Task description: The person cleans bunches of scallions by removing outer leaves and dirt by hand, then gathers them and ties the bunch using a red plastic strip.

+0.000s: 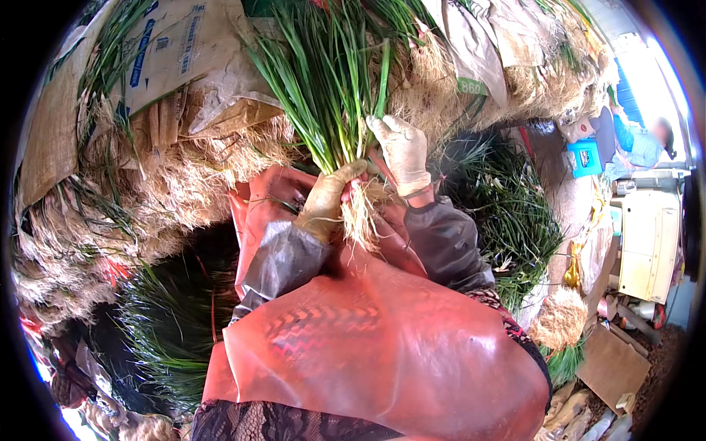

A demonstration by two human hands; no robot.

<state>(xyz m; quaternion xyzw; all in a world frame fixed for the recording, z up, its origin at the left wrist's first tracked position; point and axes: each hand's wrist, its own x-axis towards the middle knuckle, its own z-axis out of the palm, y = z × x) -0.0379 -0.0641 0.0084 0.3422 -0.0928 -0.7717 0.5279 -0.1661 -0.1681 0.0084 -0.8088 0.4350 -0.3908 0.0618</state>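
Observation:
My left hand point(331, 197), in a dirty yellowish work glove, is closed round the lower stems of a bunch of green onions point(320, 81). The long green leaves point up and away from me, while pale stringy roots point(360, 224) hang below the fist over my lap. At the right side of the bunch, my gloved right hand point(404, 151) has its thumb and fingers pinched on a green onion leaf point(384, 73). Grey sleeves cover both forearms, and a translucent red apron point(382, 345) lies across my lap.
Heaped green onions with roots outward point(184, 162) form a bank ahead, partly covered by sacks point(173, 55). More green leaves point(165, 323) lie at my left, and another pile point(507, 213) is at my right. Far right are a person point(643, 151), a blue container point(586, 157) and cardboard point(614, 367).

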